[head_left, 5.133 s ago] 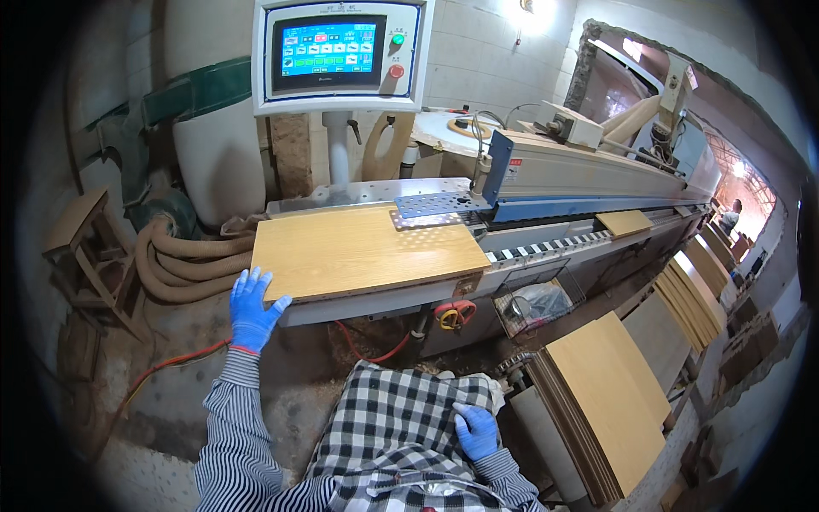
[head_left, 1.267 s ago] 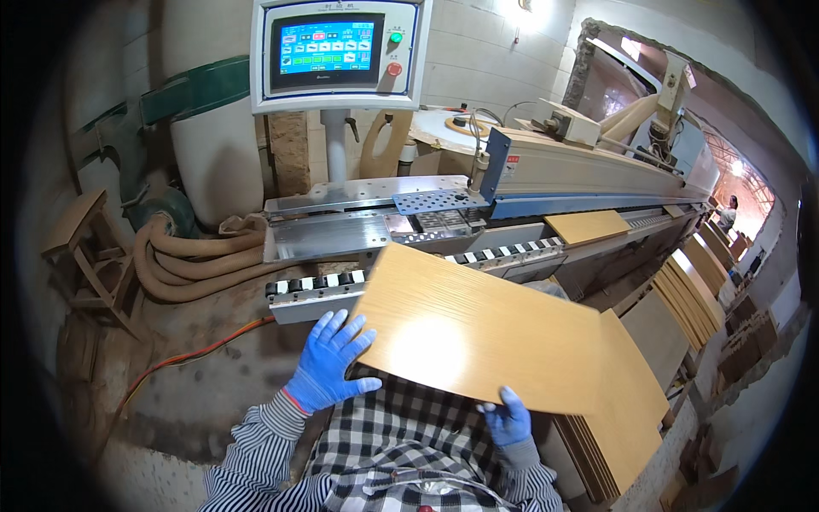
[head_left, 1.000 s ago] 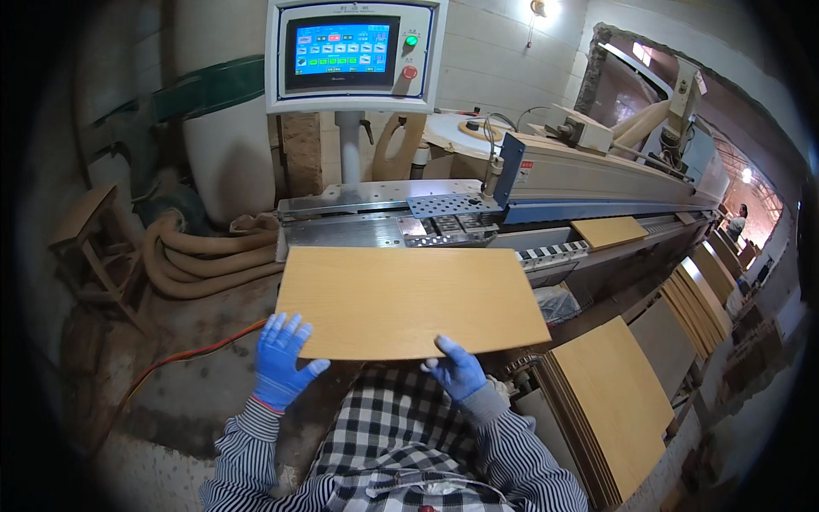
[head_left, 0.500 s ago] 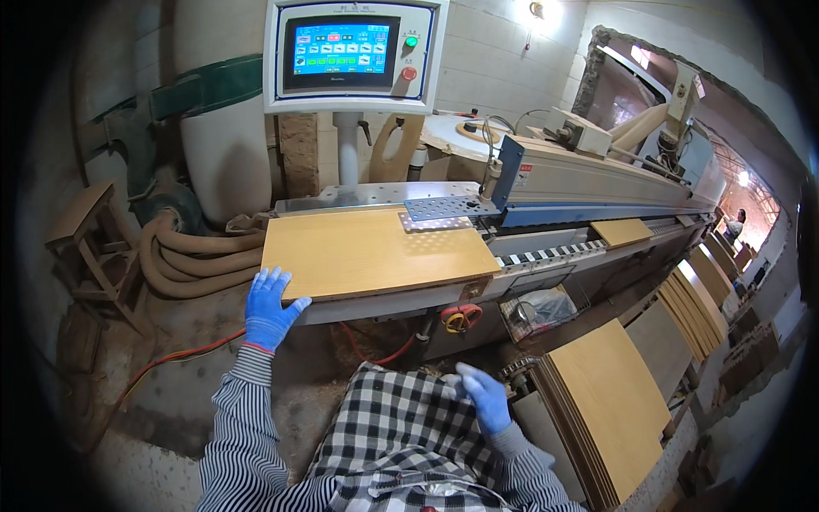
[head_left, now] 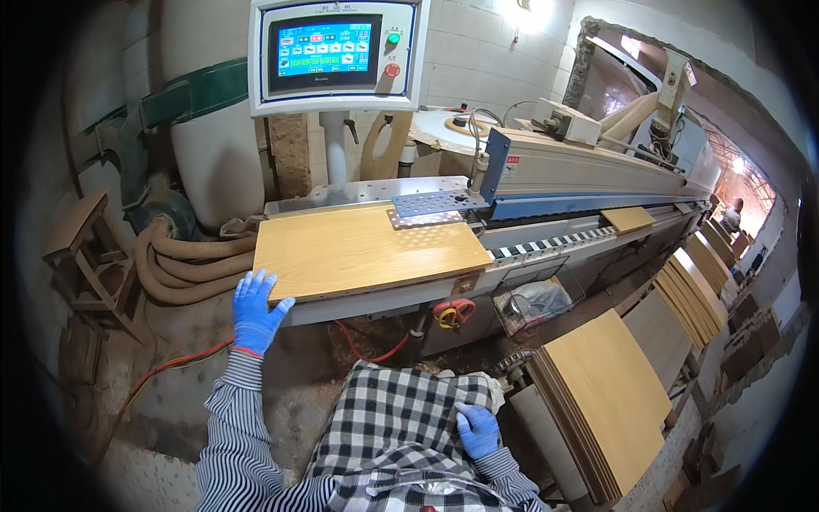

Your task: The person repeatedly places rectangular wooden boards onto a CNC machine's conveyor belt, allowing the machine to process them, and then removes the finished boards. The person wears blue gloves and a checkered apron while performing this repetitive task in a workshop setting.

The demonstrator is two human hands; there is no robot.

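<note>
A wide, yellow wood-grain board [head_left: 341, 256] lies flat on the near end of a long machine bed. Its far right part passes beneath a blue perforated plate [head_left: 431, 203]. At the board's near left corner rests my left hand [head_left: 256, 316], in a blue glove, with fingers spread over the edge and thumb apart. My right hand [head_left: 479, 431], gloved in blue too, is low in front of my black-and-white checked apron [head_left: 384, 410]. Its fingers are loosely bent, with nothing visible in them. Farther along the machine's track sits a smaller yellow board [head_left: 630, 219].
A control panel with a lit screen [head_left: 324, 49] stands behind the bed. To my right is a stack of yellow boards [head_left: 606, 384], with more stacks beyond. Ribbed hoses [head_left: 196, 286] and a wooden stool [head_left: 85, 247] are at left. A red cable [head_left: 171, 363] crosses the floor.
My right hand has dropped from a raised position to beside the apron. The smaller board has travelled farther right along the track. My left hand stays at the large board's corner.
</note>
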